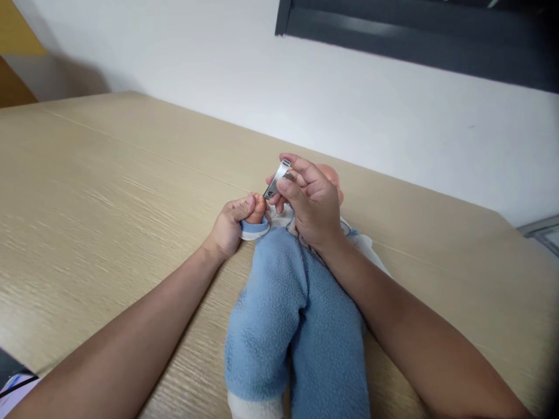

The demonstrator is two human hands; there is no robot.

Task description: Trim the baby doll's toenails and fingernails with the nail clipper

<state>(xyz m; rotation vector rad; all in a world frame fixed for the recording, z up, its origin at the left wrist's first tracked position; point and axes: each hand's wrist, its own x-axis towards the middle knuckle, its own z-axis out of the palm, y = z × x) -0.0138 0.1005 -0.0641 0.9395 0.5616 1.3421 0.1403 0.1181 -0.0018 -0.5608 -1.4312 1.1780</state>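
Note:
A baby doll (pixel 279 291) in blue fleece trousers lies on its back on the wooden table, legs toward me. My left hand (pixel 231 224) is closed around the doll's small hand (pixel 257 209), just above its blue and white cuff. Between the thumb and fingers of my right hand (pixel 312 201) is a silver nail clipper (pixel 278 179), its jaws pointing down at the doll's fingertips. Whether the jaws touch a finger I cannot tell. Most of the doll's head (pixel 332 177) and its chest are hidden behind my right hand.
The light wooden table (pixel 109 174) extends to both sides and meets a white wall (pixel 196 64). A dark frame (pixel 393 41) is set in the wall. A yellow object (pixel 17 29) is at the far left, and a grey-edged item (pixel 544 230) at the right.

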